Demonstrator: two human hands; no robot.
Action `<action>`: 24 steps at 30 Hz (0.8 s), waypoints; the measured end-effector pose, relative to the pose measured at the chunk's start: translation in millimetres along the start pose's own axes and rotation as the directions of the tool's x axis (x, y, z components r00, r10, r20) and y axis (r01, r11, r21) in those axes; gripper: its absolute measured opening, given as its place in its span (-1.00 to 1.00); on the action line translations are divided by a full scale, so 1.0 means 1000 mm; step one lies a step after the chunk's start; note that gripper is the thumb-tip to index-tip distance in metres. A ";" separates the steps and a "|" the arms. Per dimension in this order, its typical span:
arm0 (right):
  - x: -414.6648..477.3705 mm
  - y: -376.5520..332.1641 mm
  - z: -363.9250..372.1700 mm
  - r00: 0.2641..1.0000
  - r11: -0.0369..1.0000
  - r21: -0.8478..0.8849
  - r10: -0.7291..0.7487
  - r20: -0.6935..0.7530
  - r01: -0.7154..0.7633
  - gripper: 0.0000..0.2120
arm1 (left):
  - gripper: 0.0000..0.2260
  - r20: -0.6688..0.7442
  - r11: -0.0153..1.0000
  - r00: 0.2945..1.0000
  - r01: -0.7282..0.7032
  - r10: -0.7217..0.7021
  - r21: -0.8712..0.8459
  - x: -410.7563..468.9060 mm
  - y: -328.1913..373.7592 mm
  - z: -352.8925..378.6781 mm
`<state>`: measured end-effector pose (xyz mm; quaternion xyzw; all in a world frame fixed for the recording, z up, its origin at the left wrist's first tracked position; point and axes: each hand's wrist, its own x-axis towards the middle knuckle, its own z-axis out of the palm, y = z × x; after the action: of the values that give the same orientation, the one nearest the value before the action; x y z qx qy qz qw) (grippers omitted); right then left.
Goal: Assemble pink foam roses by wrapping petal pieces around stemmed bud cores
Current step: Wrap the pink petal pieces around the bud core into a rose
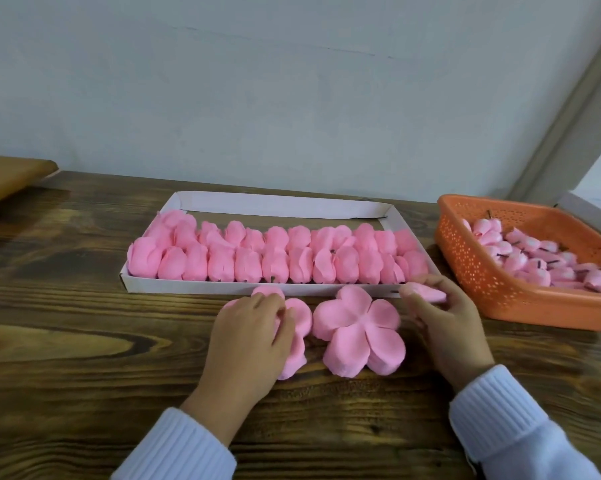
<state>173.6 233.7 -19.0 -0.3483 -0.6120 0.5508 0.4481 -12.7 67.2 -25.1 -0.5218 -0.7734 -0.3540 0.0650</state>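
Your left hand [247, 337] lay on a pink petal piece [301, 315] on the surface [84, 306]. Your right hand [444, 327], at 3 o'clock of a flat five-petal piece [358, 330], pinched a bud core [427, 292]. A white tray [281, 204] of roses sat at 12 o'clock, an orange basket [482, 271] at 2 o'clock.

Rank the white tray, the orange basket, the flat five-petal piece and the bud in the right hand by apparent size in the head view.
1. white tray
2. orange basket, partly cut off by the frame
3. five-petal piece
4. bud, pinched by the right hand
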 end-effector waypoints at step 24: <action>0.002 0.007 -0.002 0.992 0.988 0.090 0.125 0.007 -0.125 -0.87 | -0.93 0.088 0.996 0.996 -0.014 0.007 0.084 0.025 0.036 0.029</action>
<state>174.1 236.8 -25.9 -0.3650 -0.5639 0.6050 0.4275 14.4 111.6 -17.3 -0.5376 -0.7871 -0.2973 0.0552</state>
